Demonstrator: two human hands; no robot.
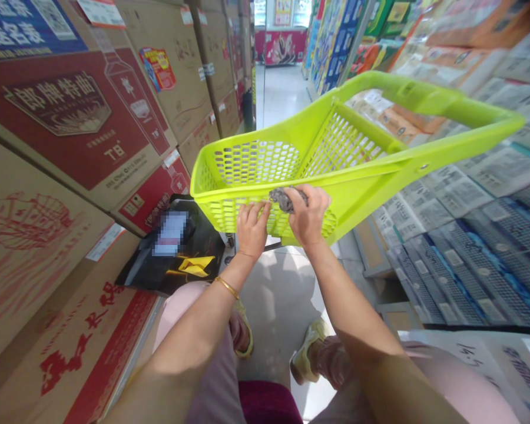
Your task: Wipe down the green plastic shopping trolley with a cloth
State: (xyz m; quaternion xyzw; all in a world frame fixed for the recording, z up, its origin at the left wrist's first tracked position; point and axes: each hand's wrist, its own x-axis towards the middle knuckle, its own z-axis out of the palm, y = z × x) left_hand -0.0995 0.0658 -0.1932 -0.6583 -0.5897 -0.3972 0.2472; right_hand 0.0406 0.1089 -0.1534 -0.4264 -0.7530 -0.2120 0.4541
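A lime-green shopping basket [357, 182] with perforated walls and a long handle stands tilted in front of me. My left hand [252, 229] rests on the near wall below the rim, fingers stretched and slightly apart; a gold bangle circles that wrist. Beside it, my right hand [310, 213] is closed round a crumpled grey rag [285, 201], pressed against the same wall. The palm sides of both hands are hidden. No goods show inside the basket.
Stacked cartons [83, 112] line the left side. A black bag [136, 265] with a blurred phone-like item and a yellow piece [195, 266] lies by my left knee. Packaged goods [463, 265] fill the right side. The tiled floor [276, 318] runs between my feet.
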